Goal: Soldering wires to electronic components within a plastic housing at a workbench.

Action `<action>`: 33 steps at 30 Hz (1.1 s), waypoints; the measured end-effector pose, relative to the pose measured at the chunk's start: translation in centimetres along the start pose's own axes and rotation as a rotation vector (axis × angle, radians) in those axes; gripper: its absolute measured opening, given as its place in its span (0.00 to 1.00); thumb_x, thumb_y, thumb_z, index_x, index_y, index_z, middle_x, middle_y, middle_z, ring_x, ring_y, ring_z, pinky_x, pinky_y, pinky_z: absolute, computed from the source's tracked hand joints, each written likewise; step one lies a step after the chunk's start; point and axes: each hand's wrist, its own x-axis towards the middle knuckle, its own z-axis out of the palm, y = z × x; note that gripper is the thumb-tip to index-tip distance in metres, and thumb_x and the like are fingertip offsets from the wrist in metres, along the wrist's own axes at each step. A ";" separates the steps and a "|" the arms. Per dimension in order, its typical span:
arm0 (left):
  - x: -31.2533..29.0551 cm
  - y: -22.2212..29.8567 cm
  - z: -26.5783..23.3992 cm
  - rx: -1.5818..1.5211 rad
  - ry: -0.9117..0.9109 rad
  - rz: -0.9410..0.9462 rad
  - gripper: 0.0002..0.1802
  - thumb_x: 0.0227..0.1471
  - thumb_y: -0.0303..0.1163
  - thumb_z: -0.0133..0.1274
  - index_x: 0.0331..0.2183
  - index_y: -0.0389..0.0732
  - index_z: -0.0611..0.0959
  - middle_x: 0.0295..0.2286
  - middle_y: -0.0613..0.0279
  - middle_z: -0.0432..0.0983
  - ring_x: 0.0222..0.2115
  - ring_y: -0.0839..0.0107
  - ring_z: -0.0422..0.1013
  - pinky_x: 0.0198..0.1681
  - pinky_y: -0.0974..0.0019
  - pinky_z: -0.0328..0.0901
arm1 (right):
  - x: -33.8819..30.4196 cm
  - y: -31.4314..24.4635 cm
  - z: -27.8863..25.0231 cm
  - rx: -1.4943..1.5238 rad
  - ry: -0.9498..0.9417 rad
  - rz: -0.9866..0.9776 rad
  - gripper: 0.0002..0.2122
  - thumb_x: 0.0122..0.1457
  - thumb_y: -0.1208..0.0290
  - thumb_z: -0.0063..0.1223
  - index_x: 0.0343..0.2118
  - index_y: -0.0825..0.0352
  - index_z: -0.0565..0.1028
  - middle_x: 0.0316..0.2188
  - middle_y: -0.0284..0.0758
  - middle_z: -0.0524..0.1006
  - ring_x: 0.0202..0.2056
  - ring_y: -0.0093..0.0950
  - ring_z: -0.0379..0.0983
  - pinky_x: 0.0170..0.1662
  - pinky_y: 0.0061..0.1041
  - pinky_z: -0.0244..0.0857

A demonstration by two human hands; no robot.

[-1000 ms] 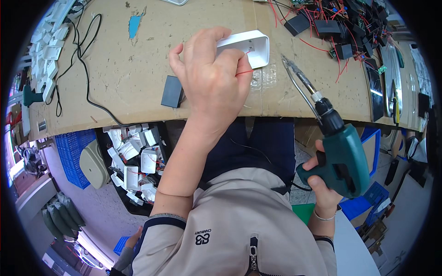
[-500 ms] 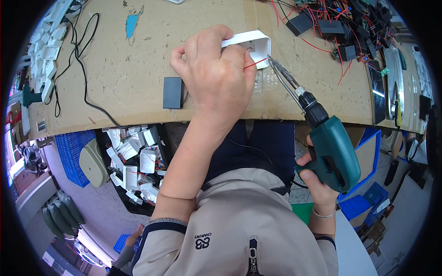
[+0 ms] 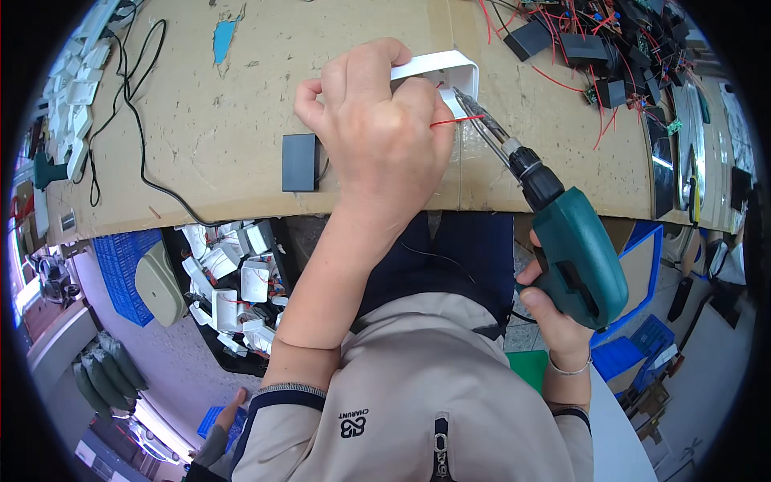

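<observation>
The white case [image 3: 472,80] rests at the left hand [image 3: 377,120], its open side facing the wearer. The case is the reference for all positions below. Its long axis appears to run left to right, rising slightly at the right end; the hand hides the left portion.

Left hand: nearer to the case and in contact with it. The fingers grip the left part of the case, so the case projects to the right of the hand. A red wire [image 3: 458,121] extends rightward from the fingertips, along the near edge of the case.

Right hand: [image 3: 556,312] well apart from the case, to its lower right, wrapped around the handle of a teal soldering tool [image 3: 585,257]. The tool axis points up and left, placing its tip over the right part of the case opening. The wire end overlaps the tool shaft; contact cannot be confirmed.

Surroundings: a black box [image 3: 299,163] lies left of and nearer the wearer than the case. A pile of black boxes and red wires [image 3: 584,50] lies to its right.
</observation>
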 end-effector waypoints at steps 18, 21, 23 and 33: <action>0.0 -0.1 -0.2 -0.009 -0.041 -0.015 0.04 0.33 0.28 0.60 0.20 0.44 0.82 0.35 0.64 0.71 0.38 0.65 0.65 0.44 0.60 0.51 | 0.7 -0.9 -0.5 -0.056 0.008 0.073 0.28 0.46 0.76 0.62 0.52 0.72 0.65 0.45 0.41 0.72 0.31 0.22 0.70 0.34 0.20 0.67; 0.0 -0.1 -0.2 -0.011 -0.048 -0.015 0.04 0.33 0.28 0.60 0.20 0.43 0.83 0.35 0.63 0.71 0.38 0.64 0.65 0.44 0.60 0.51 | 1.0 -0.8 -0.6 -0.082 0.018 0.059 0.28 0.46 0.78 0.63 0.51 0.76 0.65 0.39 0.40 0.74 0.29 0.21 0.71 0.31 0.19 0.67; 0.0 0.0 -0.1 -0.019 -0.051 -0.018 0.04 0.33 0.27 0.60 0.20 0.43 0.83 0.35 0.63 0.71 0.38 0.64 0.65 0.44 0.60 0.51 | 1.1 -0.7 -0.9 -0.107 0.028 0.028 0.27 0.45 0.80 0.63 0.50 0.79 0.65 0.34 0.40 0.75 0.26 0.20 0.72 0.29 0.17 0.67; 0.1 -0.1 -0.2 -0.043 -0.052 -0.021 0.03 0.33 0.26 0.59 0.20 0.42 0.83 0.36 0.61 0.71 0.38 0.64 0.65 0.45 0.60 0.53 | 1.0 -0.9 -1.5 -0.225 -0.009 0.050 0.29 0.45 0.78 0.64 0.51 0.77 0.65 0.40 0.42 0.75 0.27 0.20 0.73 0.29 0.17 0.68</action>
